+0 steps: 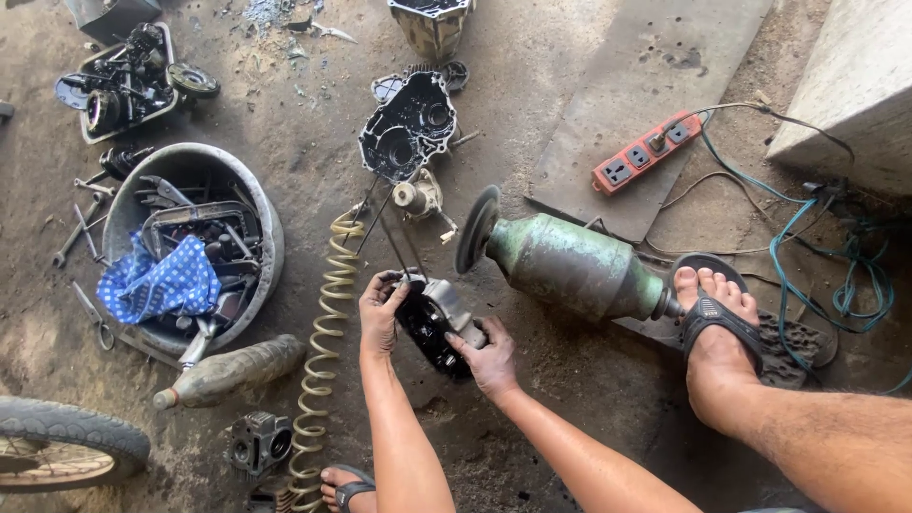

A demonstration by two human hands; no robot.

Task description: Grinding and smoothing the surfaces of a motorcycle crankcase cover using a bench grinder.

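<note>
- While the person is crouching over the dirt floor [532,399], both hands are gripping one dark metal engine casing [432,323], holding it low, just in front of the grinder's disc.
- Left hand [380,313]: fingers are curling over the casing's upper left edge and clamping on it, thumb tucked against the side.
- Right hand [489,359]: fingers are wrapping round the lower right end of the same casing, closed firmly on it, palm lying over the top.
- Casing is looking like cast metal, so judging it heavy for its size, stiff, and probably greasy; edges and bolt lugs are seeming the surest places to grip, as both hands are doing now.
- Thin rods [385,228] are sticking up from the casing toward another open engine cover [408,123] lying farther off.
- Green bench grinder [570,266] is lying on its side just right of the hands, disc [477,228] facing the casing; whether the two are touching, cannot tell.
- Right foot in a sandal [717,328] is pressing on the grinder's far end.
- Yellow coiled air hose [323,351] is running along left of the left forearm.
- Metal basin [256,204] of parts with a blue dotted cloth [157,283] is sitting well to the left, a muddy plastic bottle [233,370] lying below it.
- Red power strip [648,152] is resting on a slab at upper right, cables trailing beside it.
</note>
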